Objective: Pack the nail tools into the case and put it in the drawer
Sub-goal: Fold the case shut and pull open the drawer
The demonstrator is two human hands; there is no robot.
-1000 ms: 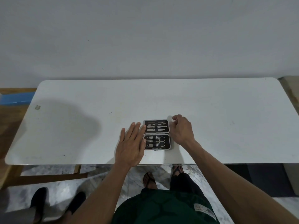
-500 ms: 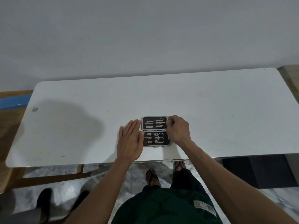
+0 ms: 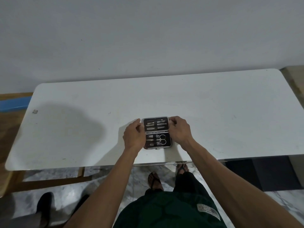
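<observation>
A small black nail-tool case [image 3: 157, 133] with a silver rim lies open on the white table [image 3: 213, 116], near its front edge. Several metal tools sit strapped in both halves; small scissors [image 3: 162, 139] are in the near half. My left hand [image 3: 134, 137] pinches the far half's left edge. My right hand [image 3: 180, 130] holds the far half's right edge. That far half looks slightly raised. No drawer is visible.
A plain wall stands behind the table. A wooden frame [image 3: 54, 178] and a blue strip [image 3: 13, 104] lie to the left. Another person's dark shoes [image 3: 44, 206] are on the marble floor at lower left. A dark mat [image 3: 263, 173] lies under the table's right side.
My left hand went from lying flat beside the case to gripping the far half's left edge. My right hand closed on its right edge. The camera view shifted slightly.
</observation>
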